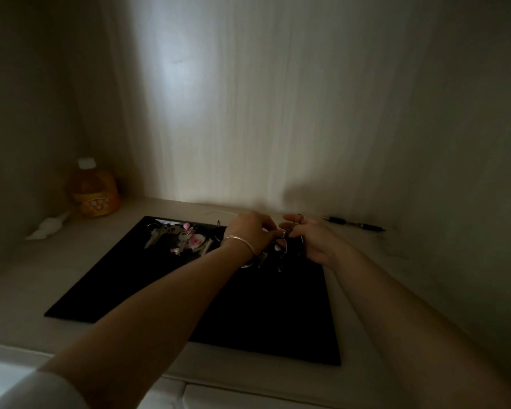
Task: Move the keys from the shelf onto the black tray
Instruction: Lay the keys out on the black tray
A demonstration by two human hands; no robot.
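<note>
keys (273,255) dangling lengthwise downward between both hands' fingers (270,231) above black tray (248,314)

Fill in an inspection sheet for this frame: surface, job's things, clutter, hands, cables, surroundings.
Surface: pale shelf, dimly lit, carrying a black tray.
Job's things: one key bunch with pink charm lies on the tray's far left corner; a second key bunch is held over the tray's far edge.
Clutter: orange drink bottle back left, crumpled white wrapper beside it, black pen back right.
Hands: left hand and right hand both pinch the second bunch; bracelet on left wrist.
Cables: nothing seen.
Surroundings: pale walls enclose the shelf.
</note>
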